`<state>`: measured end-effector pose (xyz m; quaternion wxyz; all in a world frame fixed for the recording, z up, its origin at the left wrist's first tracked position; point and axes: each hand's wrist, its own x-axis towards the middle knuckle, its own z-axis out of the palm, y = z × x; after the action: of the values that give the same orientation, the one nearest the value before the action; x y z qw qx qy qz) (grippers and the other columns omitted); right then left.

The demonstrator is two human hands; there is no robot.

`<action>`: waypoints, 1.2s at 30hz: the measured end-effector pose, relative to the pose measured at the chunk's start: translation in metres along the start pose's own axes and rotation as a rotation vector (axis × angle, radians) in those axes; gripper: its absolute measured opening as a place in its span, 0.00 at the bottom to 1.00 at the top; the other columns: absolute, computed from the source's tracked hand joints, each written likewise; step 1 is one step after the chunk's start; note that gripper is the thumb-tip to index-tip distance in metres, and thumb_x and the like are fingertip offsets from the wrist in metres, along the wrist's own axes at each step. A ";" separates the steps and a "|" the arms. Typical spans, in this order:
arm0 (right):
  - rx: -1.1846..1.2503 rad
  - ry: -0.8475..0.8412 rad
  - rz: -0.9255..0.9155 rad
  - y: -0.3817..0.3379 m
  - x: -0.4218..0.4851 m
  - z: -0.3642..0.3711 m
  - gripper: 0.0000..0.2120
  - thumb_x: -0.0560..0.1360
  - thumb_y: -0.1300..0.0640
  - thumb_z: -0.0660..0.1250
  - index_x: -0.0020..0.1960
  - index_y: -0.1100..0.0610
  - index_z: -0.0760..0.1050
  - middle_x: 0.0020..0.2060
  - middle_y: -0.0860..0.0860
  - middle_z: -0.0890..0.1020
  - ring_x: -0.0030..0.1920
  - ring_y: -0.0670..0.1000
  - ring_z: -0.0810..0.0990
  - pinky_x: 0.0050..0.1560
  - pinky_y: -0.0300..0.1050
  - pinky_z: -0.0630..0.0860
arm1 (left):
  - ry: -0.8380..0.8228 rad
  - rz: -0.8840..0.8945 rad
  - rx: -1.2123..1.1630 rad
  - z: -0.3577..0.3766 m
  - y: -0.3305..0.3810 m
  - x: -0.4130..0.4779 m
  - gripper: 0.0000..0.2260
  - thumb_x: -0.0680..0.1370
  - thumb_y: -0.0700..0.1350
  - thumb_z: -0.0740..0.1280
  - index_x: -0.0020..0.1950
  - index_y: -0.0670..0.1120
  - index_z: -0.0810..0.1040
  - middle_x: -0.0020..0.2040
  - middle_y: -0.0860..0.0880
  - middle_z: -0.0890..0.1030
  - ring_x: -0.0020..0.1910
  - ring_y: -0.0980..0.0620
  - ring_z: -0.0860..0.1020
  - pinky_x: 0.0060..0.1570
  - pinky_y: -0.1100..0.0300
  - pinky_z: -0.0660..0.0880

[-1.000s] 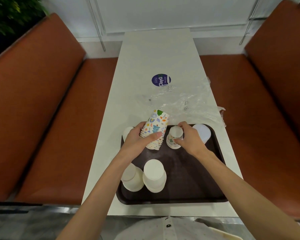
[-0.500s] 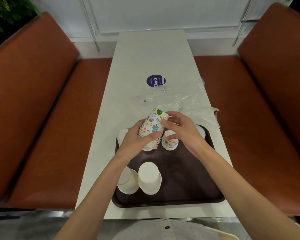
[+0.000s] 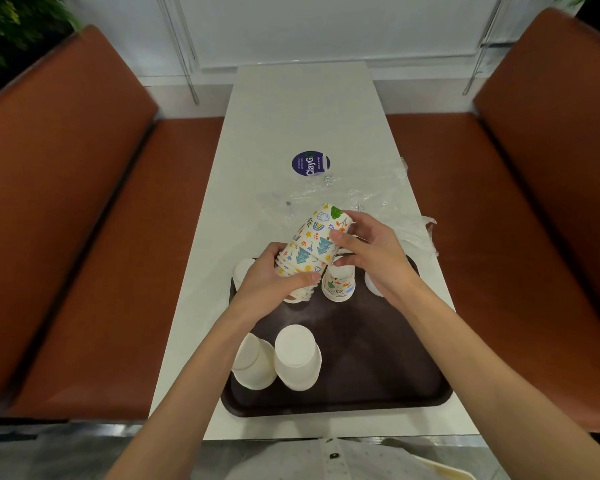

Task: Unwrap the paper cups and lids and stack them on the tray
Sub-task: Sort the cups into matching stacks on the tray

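There is just the one view here, from a wide-angle camera worn on the person's head, looking forward and steeply down the length of the white table (image 3: 302,109). The dark tray (image 3: 378,358) lies close beneath the lens, with the wearer's shirt front (image 3: 343,459) at the bottom edge. The brown bench seats (image 3: 94,271) bow outward (the lens bends them), and the white wall (image 3: 326,29) closes the top.

Tray (image 3: 378,348): middle and right bare, reachable from near edge. White cup stacks (image 3: 297,358) block near-left corner. Left hand (image 3: 274,289), right hand (image 3: 371,252) grip printed cup stack (image 3: 309,244) over far edge; plastic wrap (image 3: 381,199) beyond.
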<state>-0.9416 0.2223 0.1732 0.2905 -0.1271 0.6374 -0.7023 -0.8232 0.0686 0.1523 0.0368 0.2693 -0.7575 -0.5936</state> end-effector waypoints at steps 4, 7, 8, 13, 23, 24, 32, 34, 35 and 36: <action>0.038 0.042 -0.006 -0.006 0.002 -0.010 0.20 0.75 0.62 0.72 0.66 0.58 0.74 0.58 0.58 0.82 0.56 0.56 0.83 0.44 0.47 0.82 | -0.024 -0.009 -0.021 -0.001 -0.005 -0.002 0.24 0.70 0.45 0.79 0.59 0.53 0.69 0.48 0.62 0.77 0.37 0.76 0.76 0.31 0.77 0.72; 0.042 0.099 -0.029 -0.012 0.004 -0.023 0.24 0.75 0.62 0.72 0.69 0.60 0.71 0.58 0.57 0.82 0.57 0.56 0.83 0.46 0.48 0.83 | -0.034 -0.040 -0.078 -0.004 -0.008 -0.003 0.23 0.71 0.43 0.78 0.58 0.54 0.69 0.48 0.61 0.77 0.37 0.71 0.79 0.29 0.73 0.73; 0.041 0.124 -0.042 -0.014 0.004 -0.029 0.24 0.75 0.61 0.72 0.70 0.60 0.71 0.58 0.56 0.82 0.56 0.55 0.83 0.47 0.49 0.83 | -0.034 -0.062 -0.113 -0.005 -0.008 -0.003 0.22 0.72 0.42 0.77 0.58 0.55 0.69 0.48 0.61 0.77 0.38 0.67 0.81 0.28 0.72 0.74; -0.222 0.271 -0.126 -0.003 0.007 -0.052 0.24 0.73 0.60 0.75 0.67 0.56 0.73 0.56 0.50 0.82 0.54 0.50 0.83 0.49 0.49 0.83 | -0.013 -0.092 -0.222 -0.011 -0.009 -0.002 0.20 0.74 0.43 0.75 0.59 0.55 0.70 0.51 0.59 0.79 0.48 0.61 0.80 0.33 0.70 0.76; -0.783 0.120 -0.235 0.059 0.019 -0.040 0.29 0.68 0.58 0.79 0.64 0.50 0.72 0.55 0.43 0.78 0.53 0.44 0.77 0.44 0.29 0.69 | 0.001 -0.143 -0.456 -0.011 -0.017 -0.001 0.12 0.76 0.42 0.72 0.53 0.56 0.73 0.45 0.59 0.85 0.43 0.61 0.84 0.37 0.66 0.79; -0.815 0.108 -0.233 0.063 0.021 -0.040 0.29 0.68 0.59 0.79 0.65 0.51 0.72 0.56 0.44 0.78 0.54 0.46 0.76 0.45 0.30 0.69 | -0.004 -0.147 -0.472 -0.011 -0.017 -0.002 0.12 0.77 0.42 0.72 0.53 0.56 0.74 0.43 0.61 0.85 0.43 0.62 0.84 0.36 0.67 0.79; -0.963 0.016 -0.216 0.090 0.022 -0.043 0.25 0.69 0.58 0.78 0.61 0.53 0.71 0.56 0.49 0.79 0.56 0.51 0.76 0.56 0.49 0.77 | -0.053 -0.145 -0.471 -0.014 -0.014 -0.006 0.12 0.77 0.43 0.71 0.56 0.56 0.74 0.44 0.62 0.85 0.45 0.61 0.84 0.38 0.65 0.79; -0.979 0.012 -0.206 0.094 0.022 -0.042 0.24 0.69 0.58 0.77 0.61 0.53 0.71 0.56 0.50 0.79 0.55 0.51 0.77 0.55 0.50 0.77 | -0.050 -0.142 -0.467 -0.013 -0.014 -0.007 0.12 0.77 0.43 0.72 0.55 0.56 0.74 0.45 0.59 0.86 0.45 0.61 0.84 0.38 0.65 0.79; -0.981 0.009 -0.199 0.095 0.023 -0.042 0.24 0.69 0.58 0.77 0.61 0.54 0.71 0.55 0.51 0.79 0.55 0.52 0.77 0.54 0.50 0.77 | -0.049 -0.140 -0.467 -0.013 -0.013 -0.007 0.12 0.77 0.43 0.72 0.55 0.56 0.74 0.47 0.58 0.85 0.45 0.61 0.84 0.38 0.65 0.79; -0.984 0.003 -0.190 0.096 0.023 -0.041 0.24 0.70 0.58 0.77 0.61 0.54 0.71 0.55 0.51 0.79 0.55 0.52 0.77 0.54 0.51 0.77 | -0.051 -0.140 -0.467 -0.012 -0.013 -0.008 0.12 0.77 0.43 0.72 0.55 0.56 0.74 0.49 0.57 0.84 0.45 0.61 0.84 0.38 0.66 0.79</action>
<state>-0.9591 0.2415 0.0694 0.1297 -0.3056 0.8791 -0.3419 -0.8074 0.0593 0.1461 0.0379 0.2901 -0.5798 -0.7604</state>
